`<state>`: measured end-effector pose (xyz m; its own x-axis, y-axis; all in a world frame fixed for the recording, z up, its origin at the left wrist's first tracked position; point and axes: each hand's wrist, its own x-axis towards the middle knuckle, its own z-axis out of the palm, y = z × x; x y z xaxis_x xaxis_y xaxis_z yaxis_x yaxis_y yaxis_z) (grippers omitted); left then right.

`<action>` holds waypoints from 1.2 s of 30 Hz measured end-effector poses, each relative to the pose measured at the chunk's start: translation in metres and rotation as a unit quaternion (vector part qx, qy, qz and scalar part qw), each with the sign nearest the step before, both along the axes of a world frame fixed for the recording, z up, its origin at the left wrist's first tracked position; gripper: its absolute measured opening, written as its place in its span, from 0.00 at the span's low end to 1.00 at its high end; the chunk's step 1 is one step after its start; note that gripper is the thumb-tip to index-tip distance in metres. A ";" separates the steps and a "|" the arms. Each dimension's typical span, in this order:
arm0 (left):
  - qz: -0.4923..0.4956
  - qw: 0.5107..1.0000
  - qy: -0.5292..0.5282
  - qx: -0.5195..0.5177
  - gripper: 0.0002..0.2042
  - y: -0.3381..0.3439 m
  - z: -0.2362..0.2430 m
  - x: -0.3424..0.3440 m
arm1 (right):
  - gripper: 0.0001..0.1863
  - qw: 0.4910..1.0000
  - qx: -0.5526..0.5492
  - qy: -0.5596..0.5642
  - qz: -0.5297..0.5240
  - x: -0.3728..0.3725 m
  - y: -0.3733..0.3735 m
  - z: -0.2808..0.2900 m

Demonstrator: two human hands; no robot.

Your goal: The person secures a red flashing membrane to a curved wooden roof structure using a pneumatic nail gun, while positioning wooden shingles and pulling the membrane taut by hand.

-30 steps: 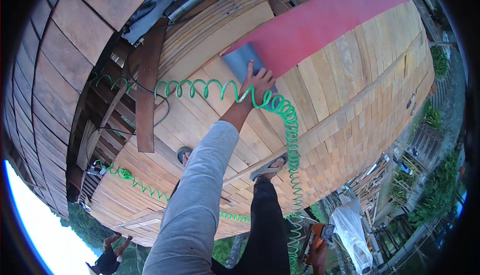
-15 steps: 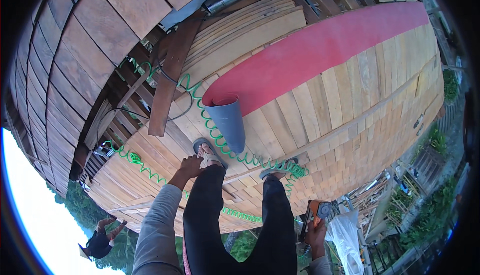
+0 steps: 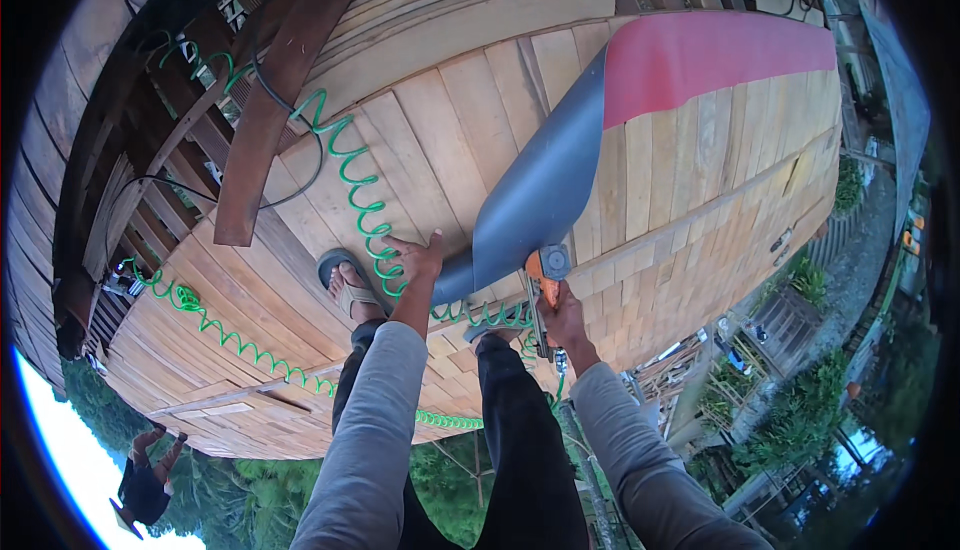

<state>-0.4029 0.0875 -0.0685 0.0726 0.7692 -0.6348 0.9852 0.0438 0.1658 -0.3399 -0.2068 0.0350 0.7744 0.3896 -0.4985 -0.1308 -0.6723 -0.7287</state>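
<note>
In my right hand (image 3: 565, 312) is an orange and black air nail gun (image 3: 548, 268), gripped by its handle over the near edge of a flexible sheet. That sheet is red on its face (image 3: 715, 60) and dark grey underneath (image 3: 545, 185); its near end curls over with the grey side up. My left hand (image 3: 418, 258) reaches out with fingers spread, beside the sheet's lower corner. A green coiled air hose (image 3: 365, 190) runs by its fingers and on past my feet; whether they touch it I cannot tell.
I stand in sandals on a curved roof of wooden shingles (image 3: 690, 215). A dark brown plank (image 3: 265, 130) lies across the roof at upper left, near stacked pale boards (image 3: 460, 25). Another person (image 3: 148, 485) is at far lower left. Ground and plants show beyond the right edge.
My left hand has moved forward from beside my left foot. The nail gun has come up and inward from the lower right. The sheet's rolled end has folded over toward the right.
</note>
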 end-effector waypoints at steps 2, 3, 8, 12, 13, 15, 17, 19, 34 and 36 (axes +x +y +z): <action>-0.049 0.998 -0.022 0.024 0.64 0.004 -0.009 -0.022 | 0.23 0.999 0.039 0.026 0.002 0.024 0.029 -0.013; -0.086 0.994 -0.063 -0.005 0.63 -0.014 -0.005 -0.023 | 0.24 1.000 0.017 0.018 0.012 0.031 0.004 -0.019; -0.040 0.948 -0.219 -0.230 0.25 0.015 0.051 -0.102 | 0.25 0.998 -0.056 0.031 0.021 0.038 -0.012 0.014; 0.244 0.910 -0.325 -0.084 0.09 0.092 0.026 -0.172 | 0.26 0.998 -0.031 0.033 0.035 0.029 0.035 0.002; 0.279 0.904 -0.300 -0.121 0.10 0.084 0.021 -0.159 | 0.26 0.998 -0.041 0.049 0.026 0.030 0.026 0.008; 0.239 0.902 -0.312 -0.179 0.16 0.096 0.019 -0.167 | 0.27 0.998 -0.027 0.059 0.008 0.030 0.033 0.013; -0.171 0.944 -0.273 0.063 0.17 0.092 0.018 -0.169 | 0.27 0.999 -0.023 0.031 0.010 0.027 0.031 0.011; -0.313 0.902 -0.246 0.167 0.19 0.068 0.016 -0.142 | 0.28 0.999 -0.019 0.030 -0.003 0.026 0.027 0.009; 0.338 0.775 -0.280 -0.454 0.36 0.028 -0.001 -0.113 | 0.27 0.996 -0.057 0.065 0.001 0.036 0.015 0.003; 0.342 0.726 -0.297 -0.518 0.31 0.064 -0.005 -0.139 | 0.28 0.998 -0.017 0.062 0.021 0.047 0.051 0.014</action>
<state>-0.5424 0.1513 -0.0734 0.3955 -0.1131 -0.9115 0.4421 0.8933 0.0810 -0.2930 -0.1561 0.0486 0.6894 0.4023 -0.6024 -0.1890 -0.7029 -0.6857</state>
